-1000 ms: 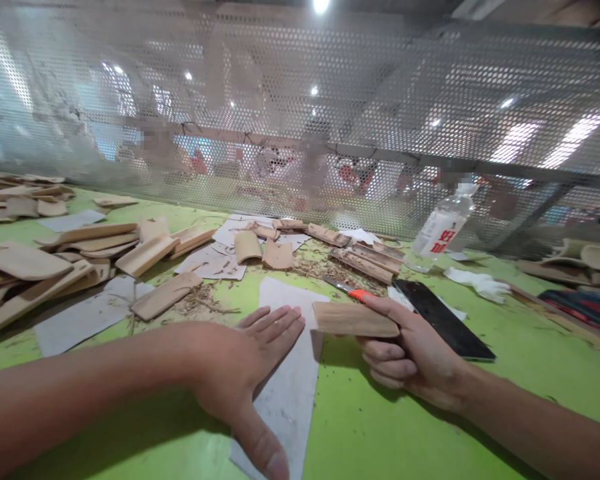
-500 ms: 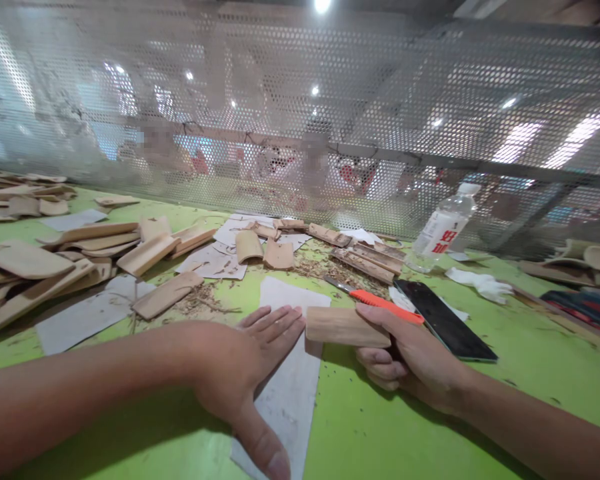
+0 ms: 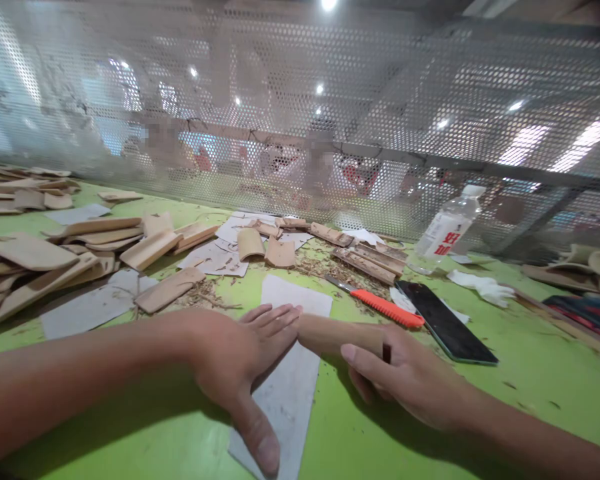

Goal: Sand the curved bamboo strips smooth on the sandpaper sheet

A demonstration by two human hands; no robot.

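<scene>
My left hand [image 3: 245, 353] lies flat with its fingers stretched out over a pale strip of sheet [image 3: 293, 393] on the green table. In my right hand [image 3: 395, 373] is a curved wooden piece [image 3: 337, 333], gripped at its right end. The left end of that piece is beside the fingertips of my left hand; whether they touch is unclear. Just beyond the right hand are an orange-handled knife [image 3: 385, 308] and a black phone [image 3: 443, 320].
Curved wooden pieces [image 3: 35, 250] are piled at the left. More pieces [image 3: 280, 252] and shavings lie mid-table. A clear bottle [image 3: 445, 233] and a white glove-like cloth [image 3: 483, 287] are at the right. A perforated metal screen [image 3: 280, 100] stands behind the table.
The wooden piece has been turned in my right hand, and the thumb has moved down to its near side. My left hand has hardly moved.
</scene>
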